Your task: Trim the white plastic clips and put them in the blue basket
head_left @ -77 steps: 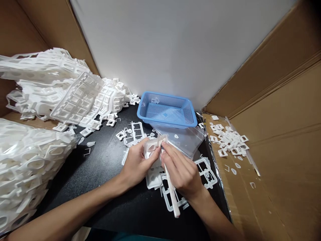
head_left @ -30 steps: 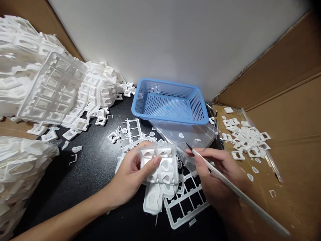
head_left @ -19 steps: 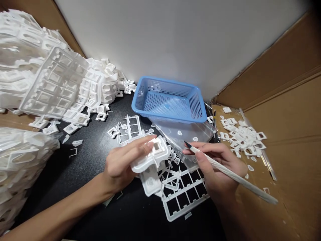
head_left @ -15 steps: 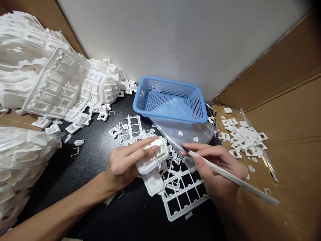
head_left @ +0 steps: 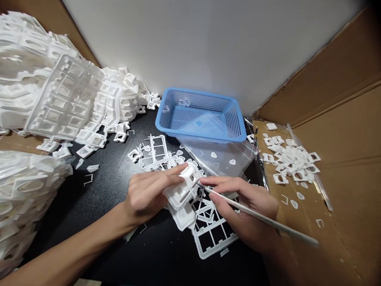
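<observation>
My left hand (head_left: 149,194) grips a white moulded plastic piece with several square cells (head_left: 184,186), held tilted just above the black table (head_left: 113,190). My right hand (head_left: 244,210) pinches a long thin white-handled tool (head_left: 262,218) like a pen, its dark tip touching the piece's right edge. Under both hands lies an emptied white plastic frame (head_left: 212,234). A clear plastic bag (head_left: 220,157) with a few small white bits lies just beyond.
A blue mesh basket (head_left: 202,117) stands at the back by the white wall. Large piles of white moulded frames (head_left: 59,103) fill the left side. Several small white square parts (head_left: 288,161) lie on the cardboard (head_left: 327,190) at right.
My left hand turned the white piece from face-up to tilted on edge. My right hand moved left, bringing the tool's tip against the piece.
</observation>
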Demonstrator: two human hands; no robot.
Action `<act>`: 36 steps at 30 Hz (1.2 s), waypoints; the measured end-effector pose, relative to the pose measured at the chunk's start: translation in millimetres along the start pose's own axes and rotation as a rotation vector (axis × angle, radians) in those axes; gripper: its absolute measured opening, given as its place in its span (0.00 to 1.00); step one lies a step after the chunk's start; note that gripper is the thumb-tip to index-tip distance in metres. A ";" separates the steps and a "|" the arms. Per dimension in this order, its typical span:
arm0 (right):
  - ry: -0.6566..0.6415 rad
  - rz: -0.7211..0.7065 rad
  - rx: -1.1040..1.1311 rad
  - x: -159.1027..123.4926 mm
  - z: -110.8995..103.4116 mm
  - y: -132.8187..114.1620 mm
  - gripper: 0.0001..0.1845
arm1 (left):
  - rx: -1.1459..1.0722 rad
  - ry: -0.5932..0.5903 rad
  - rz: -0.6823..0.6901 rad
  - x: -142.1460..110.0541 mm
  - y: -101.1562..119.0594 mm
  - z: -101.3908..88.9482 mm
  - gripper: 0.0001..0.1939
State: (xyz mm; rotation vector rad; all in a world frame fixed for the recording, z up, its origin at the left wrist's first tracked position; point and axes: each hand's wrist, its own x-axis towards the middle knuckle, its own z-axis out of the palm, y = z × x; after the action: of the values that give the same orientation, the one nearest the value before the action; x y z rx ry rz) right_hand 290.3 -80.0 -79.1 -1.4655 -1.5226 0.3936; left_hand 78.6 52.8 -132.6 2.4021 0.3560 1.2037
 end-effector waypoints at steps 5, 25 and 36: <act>-0.071 0.033 0.045 1.6 1.9 -0.4 0.07 | 0.033 0.007 0.020 -0.3 2.9 0.0 0.12; -0.058 -0.220 -0.111 -8.1 20.2 10.4 0.13 | 0.081 0.053 0.091 5.0 2.8 2.1 0.09; -0.118 0.251 0.189 -2.5 11.4 1.2 0.05 | 0.075 0.051 0.123 4.0 0.7 1.4 0.10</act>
State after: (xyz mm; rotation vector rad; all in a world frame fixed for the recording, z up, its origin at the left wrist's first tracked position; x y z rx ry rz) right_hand 281.6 -77.8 -86.7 -1.5073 -1.3529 0.7650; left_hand 82.1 53.4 -130.2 2.4926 0.2768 1.3295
